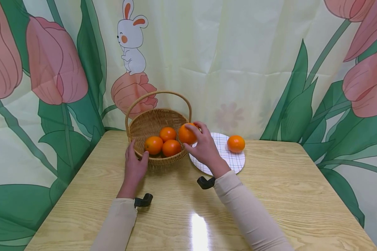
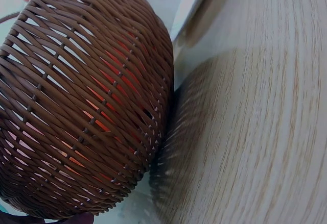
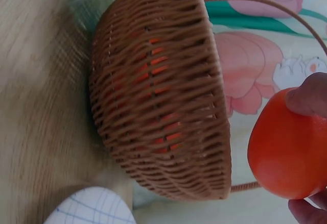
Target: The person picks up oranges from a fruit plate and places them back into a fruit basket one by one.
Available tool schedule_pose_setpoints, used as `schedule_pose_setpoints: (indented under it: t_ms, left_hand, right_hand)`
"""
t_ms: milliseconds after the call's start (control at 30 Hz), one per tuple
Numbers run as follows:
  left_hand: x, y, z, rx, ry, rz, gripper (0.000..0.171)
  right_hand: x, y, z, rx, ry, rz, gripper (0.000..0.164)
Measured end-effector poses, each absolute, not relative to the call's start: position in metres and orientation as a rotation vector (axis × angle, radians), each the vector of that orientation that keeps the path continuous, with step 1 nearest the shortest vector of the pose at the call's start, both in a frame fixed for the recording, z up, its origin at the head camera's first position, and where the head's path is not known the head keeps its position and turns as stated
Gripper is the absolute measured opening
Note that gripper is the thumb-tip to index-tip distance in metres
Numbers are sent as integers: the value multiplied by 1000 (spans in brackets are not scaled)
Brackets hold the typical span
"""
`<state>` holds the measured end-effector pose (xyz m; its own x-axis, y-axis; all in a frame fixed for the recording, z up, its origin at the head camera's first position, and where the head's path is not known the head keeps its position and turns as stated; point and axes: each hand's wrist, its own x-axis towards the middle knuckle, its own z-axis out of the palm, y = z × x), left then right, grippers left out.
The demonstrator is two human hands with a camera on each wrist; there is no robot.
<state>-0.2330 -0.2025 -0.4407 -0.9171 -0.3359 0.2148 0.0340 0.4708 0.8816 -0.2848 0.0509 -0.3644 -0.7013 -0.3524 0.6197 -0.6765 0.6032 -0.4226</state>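
A wicker basket (image 1: 154, 122) with an arched handle stands at the back of the table, several oranges (image 1: 171, 147) inside it. At its front left rim my left hand (image 1: 136, 170) grips the basket, thumb on the near edge. My right hand (image 1: 204, 146) holds an orange (image 1: 186, 134) between thumb and fingers over the basket's right rim. From the right wrist view, this orange (image 3: 286, 147) is above the rim, apart from the basket wall (image 3: 163, 91). Orange patches show through the weave (image 2: 87, 96) in the left wrist view. Another orange (image 1: 236, 144) lies on a white checked plate (image 1: 218, 139).
The plate sits just right of the basket, partly behind my right forearm. A light wooden table (image 1: 270, 188) carries everything. Behind it hangs a curtain (image 1: 238, 69) printed with tulips and a rabbit.
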Motion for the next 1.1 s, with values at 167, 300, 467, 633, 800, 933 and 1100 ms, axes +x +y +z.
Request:
schedule_pose_setpoints:
  t_ms: [167, 300, 467, 633, 800, 933, 1100]
  left_hand:
    - [-233, -203, -440, 258, -2366, -1432, 72]
    - [-233, -203, -441, 252, -2367, -1436, 72]
    - [-234, -203, -441, 251, -2368, -1445, 72]
    - [-233, -204, -441, 258, -2369, -1434, 72]
    - [-232, -204, -441, 264, -2370, -1423, 72]
    - [-232, -204, -441, 270, -2373, -1420, 72]
    - [-233, -203, -440, 272, -2376, -1424, 72]
  right_hand:
    - [-282, 43, -367, 840, -2360, 904, 57]
    - [-279, 38, -370, 863, -2365, 898, 58]
    - [-278, 33, -374, 895, -2378, 920, 57]
    - [-277, 28, -377, 919, -2388, 947, 56]
    - [-277, 23, -380, 956, -2390, 915, 57]
    - [-277, 19, -382, 965, -2424, 897, 58]
    - [-276, 17, -383, 973, -2449, 885, 60]
